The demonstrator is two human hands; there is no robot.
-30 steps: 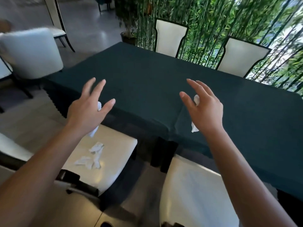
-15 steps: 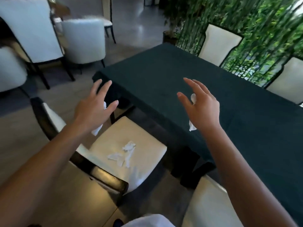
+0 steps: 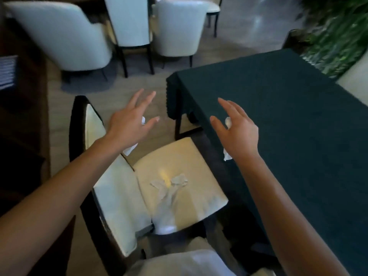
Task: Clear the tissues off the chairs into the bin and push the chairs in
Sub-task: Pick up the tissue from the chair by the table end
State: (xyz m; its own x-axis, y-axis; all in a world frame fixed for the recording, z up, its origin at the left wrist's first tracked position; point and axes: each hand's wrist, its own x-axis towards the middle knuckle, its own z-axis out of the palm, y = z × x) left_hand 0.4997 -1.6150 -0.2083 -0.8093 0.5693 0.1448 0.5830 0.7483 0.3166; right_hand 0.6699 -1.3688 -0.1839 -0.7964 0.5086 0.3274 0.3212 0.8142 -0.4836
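Tissues (image 3: 169, 183) crumpled on cream seat of chair (image 3: 179, 176), near seat's middle, in two or three loose scraps close together. Chair pulled out from surface (image 3: 278, 116), front seat edge just beside dark cloth's hanging side, backrest toward camera, dark frame around pale padding.

Left hand (image 3: 129, 124) raised above floor beyond chair's back corner, palm down, fingers spread, thumb out toward surface. White tissue wad (image 3: 130, 149) tucked under palm, one end peeking out by thumb, other end hanging below wrist; exact grip hidden under hand, fingers plainly not curled around it.

Right hand (image 3: 239, 130) raised over surface's near edge, palm down, fingers splayed and angled forward-left. Second tissue (image 3: 227, 155) pinned beneath palm, a bit showing between thumb and forefinger, a tail dangling under wrist. Same doubt about grip: held against palm somehow, fingers open.

Both forearms bare, reaching in from bottom corners. Hands well apart, chair seat between and below them.

Dark green cloth covering surface, bare on top. White upholstered chairs (image 3: 175, 26) standing in background on grey floor. Greenery (image 3: 338, 36) at upper right, blurred. White clothing visible at bottom edge.
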